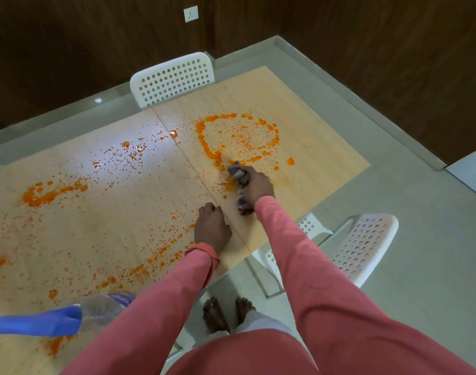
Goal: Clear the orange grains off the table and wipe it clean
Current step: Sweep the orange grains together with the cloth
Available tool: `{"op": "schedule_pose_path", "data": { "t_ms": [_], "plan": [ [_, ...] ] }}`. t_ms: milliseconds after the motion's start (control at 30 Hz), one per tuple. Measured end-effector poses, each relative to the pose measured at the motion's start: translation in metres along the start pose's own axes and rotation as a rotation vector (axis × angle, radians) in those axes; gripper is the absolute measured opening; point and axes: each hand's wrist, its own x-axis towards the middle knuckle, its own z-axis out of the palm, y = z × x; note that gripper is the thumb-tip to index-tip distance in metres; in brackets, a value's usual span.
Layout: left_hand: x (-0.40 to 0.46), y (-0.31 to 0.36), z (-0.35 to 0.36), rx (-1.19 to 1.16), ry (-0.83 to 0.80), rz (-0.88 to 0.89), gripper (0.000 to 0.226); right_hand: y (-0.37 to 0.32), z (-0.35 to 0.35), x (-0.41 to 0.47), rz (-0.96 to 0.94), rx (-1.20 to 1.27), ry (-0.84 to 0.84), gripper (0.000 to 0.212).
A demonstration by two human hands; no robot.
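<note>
Orange grains [204,133] lie wet and scattered over most of the light wooden table [312,142], thick in a ring at the far right and in clumps at the left. My right hand [258,185] grips a bunched grey cloth [238,173] and holds it down on the table at the ring's near edge. A tail of the cloth hangs out below the wrist. My left hand [212,228] rests on the table near the front edge, fingers curled under, holding nothing.
A clear plastic bottle with a blue label [55,320] lies on its side at the table's front left. One white perforated chair [174,77] stands at the far side, another [364,247] at my right. My bare feet [228,312] stand on the grey tiled floor.
</note>
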Motion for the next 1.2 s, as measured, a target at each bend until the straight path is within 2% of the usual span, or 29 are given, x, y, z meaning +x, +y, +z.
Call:
{"op": "schedule_pose_path", "data": {
  "t_ms": [100,200,233,367,467,533,600,700,767,900,1000,1067,1133,1200],
  "plan": [
    [0.006,0.006,-0.001,-0.017,0.014,0.063,0.049,0.043,-0.025,0.004,0.161,-0.078,0.148,0.055],
    [0.016,0.018,-0.001,-0.054,-0.033,0.118,0.055,0.083,-0.038,0.011,0.408,-0.311,0.162,0.056],
    [0.021,0.023,-0.001,-0.062,-0.035,0.130,0.055,0.089,-0.037,0.015,0.437,-0.370,0.156,0.053],
    [0.037,0.039,0.002,-0.051,-0.039,0.165,0.053,0.065,-0.009,0.026,0.218,-0.360,0.096,0.046],
    [0.046,0.051,0.002,-0.023,-0.076,0.198,0.046,0.042,-0.005,0.036,0.087,-0.227,0.043,0.047],
    [0.053,0.057,0.003,0.013,-0.101,0.212,0.045,0.043,-0.017,0.045,0.078,-0.151,0.081,0.044],
    [0.060,0.061,0.005,0.030,-0.131,0.208,0.048,0.062,-0.032,0.054,0.120,-0.173,0.171,0.043],
    [0.067,0.063,0.008,0.063,-0.147,0.205,0.042,0.104,-0.054,0.063,0.283,-0.261,0.276,0.052],
    [0.071,0.065,0.009,0.075,-0.147,0.200,0.041,0.118,-0.057,0.067,0.361,-0.379,0.242,0.050],
    [0.076,0.065,0.009,0.094,-0.156,0.200,0.042,0.089,-0.034,0.075,0.209,-0.451,0.130,0.043],
    [0.076,0.066,0.009,0.102,-0.154,0.206,0.038,0.046,-0.016,0.081,0.001,-0.386,0.009,0.045],
    [0.076,0.066,0.009,0.099,-0.144,0.211,0.039,0.026,-0.013,0.080,-0.088,-0.249,-0.068,0.050],
    [0.075,0.065,0.010,0.087,-0.135,0.216,0.041,0.027,-0.026,0.081,-0.088,-0.091,-0.035,0.051],
    [0.073,0.064,0.010,0.080,-0.128,0.215,0.045,0.049,-0.045,0.091,-0.016,-0.074,0.092,0.049]
  ]
}}
